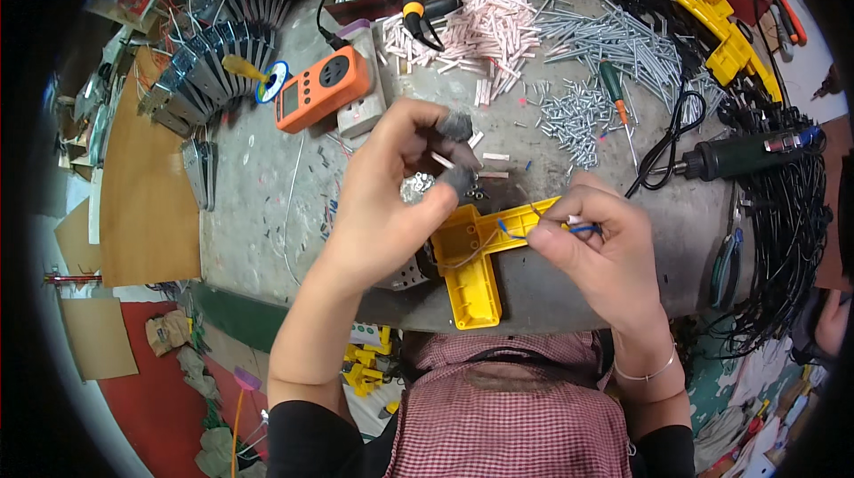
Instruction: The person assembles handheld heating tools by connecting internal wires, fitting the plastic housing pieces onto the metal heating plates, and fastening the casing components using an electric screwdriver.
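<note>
My left hand is raised over the bench, fingers curled, with dark grey covers on the thumb and index fingertips. A small pale pink tube shows between its thumb and curled fingers. Beside the palm are small shiny metal pieces; I cannot tell whether they are held or lie behind. My right hand pinches thin wires, among them a blue wire and a brown one. Below both hands lies an open yellow plastic housing, with a pale wire running inside. One arm of it reaches under my right fingers.
An orange meter stands behind my left hand. Pale tubes, long screws and short screws are heaped at the back. To the right lie a green screwdriver, a dark power tool and black cables.
</note>
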`<state>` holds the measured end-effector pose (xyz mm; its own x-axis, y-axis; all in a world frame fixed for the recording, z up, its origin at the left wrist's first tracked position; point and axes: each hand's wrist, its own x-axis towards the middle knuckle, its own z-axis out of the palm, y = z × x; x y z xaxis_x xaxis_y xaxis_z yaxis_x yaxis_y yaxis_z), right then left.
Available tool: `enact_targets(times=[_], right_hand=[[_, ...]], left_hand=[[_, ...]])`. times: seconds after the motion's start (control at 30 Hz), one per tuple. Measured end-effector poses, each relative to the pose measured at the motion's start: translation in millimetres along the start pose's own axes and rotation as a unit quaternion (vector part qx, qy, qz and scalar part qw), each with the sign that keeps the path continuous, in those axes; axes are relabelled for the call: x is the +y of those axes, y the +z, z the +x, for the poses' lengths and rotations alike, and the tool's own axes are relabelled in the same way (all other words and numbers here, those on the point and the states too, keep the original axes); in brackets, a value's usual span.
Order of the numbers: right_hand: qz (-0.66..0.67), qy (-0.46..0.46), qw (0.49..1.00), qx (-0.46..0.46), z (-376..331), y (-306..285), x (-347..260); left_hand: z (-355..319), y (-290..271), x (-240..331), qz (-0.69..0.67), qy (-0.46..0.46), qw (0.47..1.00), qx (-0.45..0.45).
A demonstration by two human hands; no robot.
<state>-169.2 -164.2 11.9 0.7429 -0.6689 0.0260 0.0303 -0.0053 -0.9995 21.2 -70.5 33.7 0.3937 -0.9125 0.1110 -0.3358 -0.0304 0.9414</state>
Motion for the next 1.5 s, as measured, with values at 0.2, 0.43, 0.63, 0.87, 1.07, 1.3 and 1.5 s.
enact_targets(times=[0.2,0.43,0.63,0.87,1.07,1.3,1.5], right_hand=[[-0.055,0.029,0.997,-0.033,1.8,1.1,-9.7],[-0.035,0.045,0.998,-0.026,3.3,2.4,-9.6],[-0.038,0.037,0.998,-0.034,3.1,0.8,-10.1],[0.026,0.067,0.997,0.016,4.0,4.9,-9.9],[0.020,0.089,0.996,-0.010,2.3,0.0,-13.5],[0.059,0.106,0.992,-0.036,9.2,-6.4,-9.5],[0.051,0.048,0.998,0.007,6.5,5.9,-3.3]], left_hand=[[-19.7,-2.1,-0.1,-0.198,-0.033,0.979,-0.038],[-23.6,0.5,-0.4,-0.227,-0.069,0.970,-0.059],[-25.5,0.1,2.4,-0.228,-0.068,0.969,-0.063],[-31.4,9.9,3.9,-0.081,0.034,0.996,0.007],[-33.9,7.6,-4.3,-0.063,0.104,0.993,-0.006],[-30.3,2.8,-1.8,-0.011,0.162,0.984,-0.076],[-37.1,26.6,-5.9,-0.093,0.110,0.989,0.024]])
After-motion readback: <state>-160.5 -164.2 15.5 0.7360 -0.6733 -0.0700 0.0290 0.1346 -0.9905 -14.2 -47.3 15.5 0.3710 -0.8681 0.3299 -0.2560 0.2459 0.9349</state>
